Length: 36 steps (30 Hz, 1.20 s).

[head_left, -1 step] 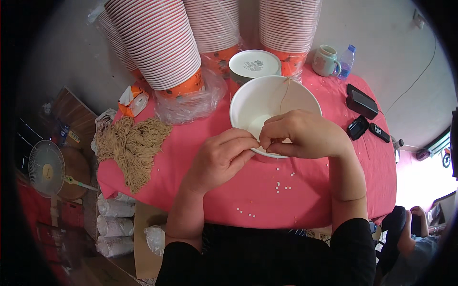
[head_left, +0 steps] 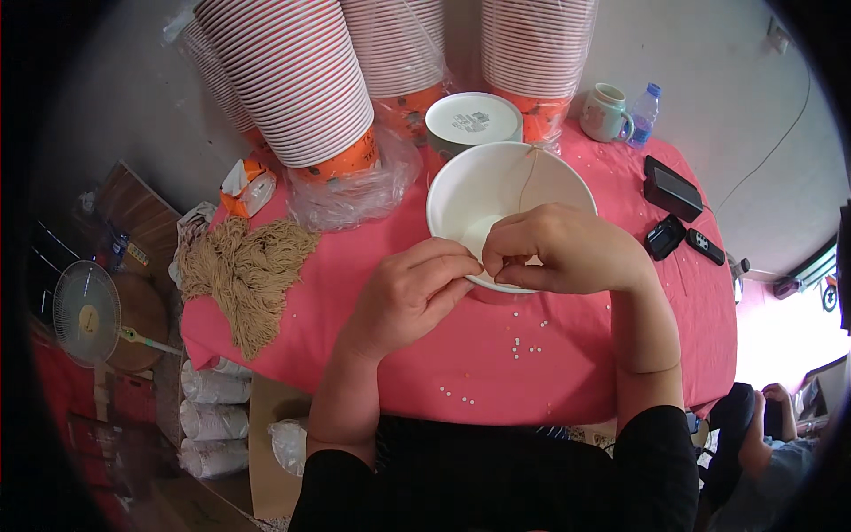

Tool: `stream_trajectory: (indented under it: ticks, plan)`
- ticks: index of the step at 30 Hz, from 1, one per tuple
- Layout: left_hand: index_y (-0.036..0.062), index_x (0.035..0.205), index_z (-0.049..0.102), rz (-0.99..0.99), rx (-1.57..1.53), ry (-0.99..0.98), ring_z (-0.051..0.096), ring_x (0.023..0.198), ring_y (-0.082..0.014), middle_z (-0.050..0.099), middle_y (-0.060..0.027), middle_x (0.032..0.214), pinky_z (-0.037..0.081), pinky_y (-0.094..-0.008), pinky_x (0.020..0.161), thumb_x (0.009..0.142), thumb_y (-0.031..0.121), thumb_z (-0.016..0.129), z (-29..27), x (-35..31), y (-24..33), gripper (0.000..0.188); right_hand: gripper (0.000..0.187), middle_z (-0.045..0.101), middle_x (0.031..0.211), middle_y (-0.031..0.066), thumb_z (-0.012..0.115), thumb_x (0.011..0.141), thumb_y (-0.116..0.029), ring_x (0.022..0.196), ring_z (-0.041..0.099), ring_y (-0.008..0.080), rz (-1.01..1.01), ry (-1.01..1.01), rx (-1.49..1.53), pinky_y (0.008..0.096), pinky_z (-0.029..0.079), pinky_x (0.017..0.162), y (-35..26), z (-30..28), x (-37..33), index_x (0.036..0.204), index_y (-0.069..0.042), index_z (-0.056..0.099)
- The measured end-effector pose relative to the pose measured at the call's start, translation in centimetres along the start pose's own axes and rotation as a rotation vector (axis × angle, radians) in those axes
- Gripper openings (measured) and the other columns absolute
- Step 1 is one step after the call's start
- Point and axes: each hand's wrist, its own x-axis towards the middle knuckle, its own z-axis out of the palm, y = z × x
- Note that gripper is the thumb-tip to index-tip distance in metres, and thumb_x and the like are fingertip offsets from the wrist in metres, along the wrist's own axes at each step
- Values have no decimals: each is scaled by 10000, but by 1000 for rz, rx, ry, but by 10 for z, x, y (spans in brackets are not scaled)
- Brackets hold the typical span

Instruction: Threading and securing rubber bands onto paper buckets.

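Observation:
A white paper bucket (head_left: 461, 191) stands open in front of me on the pink-covered table. A thin tan string (head_left: 529, 177) hangs from its far rim down the inside and passes behind my right hand (head_left: 563, 248). That hand reaches over the near rim, thumb and fingers pinched; the string appears to be in the pinch, though the fingertips are partly hidden. My left hand (head_left: 417, 293) is closed at the bucket's near rim, its fingertips almost touching those of the right.
Tall stacks of orange-and-white buckets (head_left: 292, 80) stand at the back, beside an upturned bucket (head_left: 474, 120). Tan strings (head_left: 244, 275) lie in a bundle at left. Small white discs (head_left: 517, 341) are scattered near me. A mug (head_left: 605, 113), bottle (head_left: 647, 115) and black case (head_left: 672, 188) sit right.

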Motion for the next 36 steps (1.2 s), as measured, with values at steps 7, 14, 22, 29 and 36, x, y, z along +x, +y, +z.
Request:
stream_trajectory:
  ticks: [7, 14, 22, 29, 36]
  plan:
    - [24, 937, 645, 23, 5, 11, 663, 797, -263, 649, -97, 930, 541, -337, 664, 752, -55, 694, 1, 0, -3, 207, 67, 630, 716, 75, 646, 801, -16, 650, 631, 221, -84, 19, 29, 326, 470, 588, 12, 2, 1, 862, -36, 628]
    - [24, 932, 644, 26, -2, 1, 664, 797, -257, 649, -94, 925, 540, -332, 659, 756, -54, 690, 1, 0, -3, 198, 56, 628, 706, 78, 646, 804, -21, 637, 625, 208, -59, 8, 6, 318, 469, 585, 10, -1, 0, 856, -28, 627]
    - [19, 931, 645, 24, -5, 5, 662, 788, -258, 647, -95, 918, 541, -333, 658, 760, -54, 688, 1, 0, -4, 191, 49, 635, 712, 77, 646, 814, -38, 640, 629, 221, -46, -19, -7, 323, 469, 591, 11, -1, 0, 860, -31, 634]
    - [19, 932, 643, 15, 3, 7, 664, 799, -260, 648, -98, 918, 543, -337, 664, 757, -51, 690, 1, 0, -3, 194, 63, 654, 764, 84, 646, 824, -64, 704, 640, 259, -69, -24, 0, 351, 479, 632, 13, 2, 2, 877, -30, 645]
    - [42, 1010, 613, -74, 11, 84, 670, 817, -243, 612, -96, 1061, 546, -320, 642, 754, -48, 699, 5, 0, 0, 285, 68, 652, 790, 105, 615, 847, -69, 732, 625, 309, -46, -48, -33, 389, 475, 664, 18, 7, 5, 890, -26, 646]
